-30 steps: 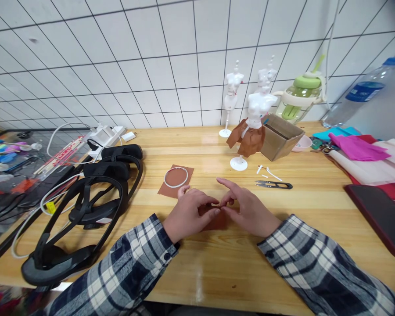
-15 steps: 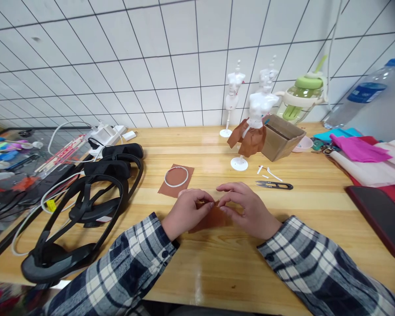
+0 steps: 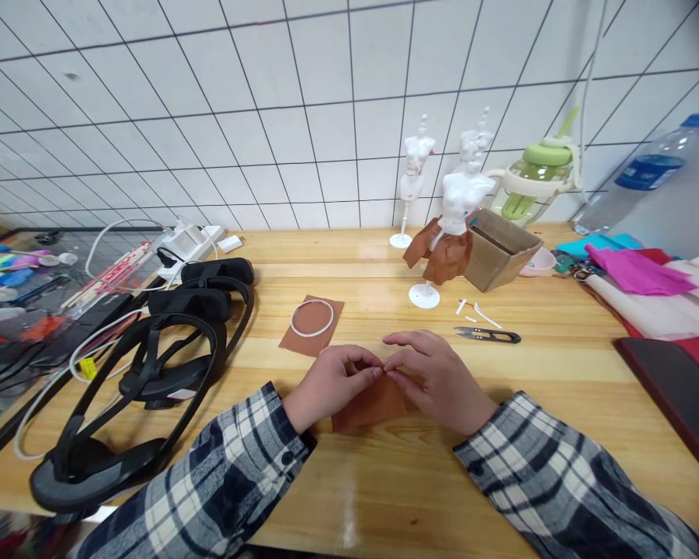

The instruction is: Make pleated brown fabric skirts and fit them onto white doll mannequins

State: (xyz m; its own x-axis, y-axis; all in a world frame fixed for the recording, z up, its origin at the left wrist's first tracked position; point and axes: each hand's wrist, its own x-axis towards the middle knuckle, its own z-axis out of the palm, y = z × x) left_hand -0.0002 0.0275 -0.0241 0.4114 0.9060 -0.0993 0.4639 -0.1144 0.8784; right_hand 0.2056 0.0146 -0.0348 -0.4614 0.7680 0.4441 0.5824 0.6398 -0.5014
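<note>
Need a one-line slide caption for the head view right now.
Left hand and right hand meet at the far edge of a brown cloth, thread snips lying beyond to the right.

On the tabletop [image 3: 443, 501], a cloth piece [image 3: 370, 410] is at the fingertips of the left hand [image 3: 333, 387] and the right hand [image 3: 446, 380]. Beyond the left hand, a ring [image 3: 312, 335] lies on a second cloth piece [image 3: 312, 319]; farther left sit headsets [image 3: 168, 379]. Beyond the right hand lie snips [image 3: 492, 336], and behind them a dress form [image 3: 460, 192] stands just left of a cardboard box [image 3: 498, 252], a jug [image 3: 533, 182] behind the box. Fabrics [image 3: 641, 279] and a flat device [image 3: 676, 400] lie far right
</note>
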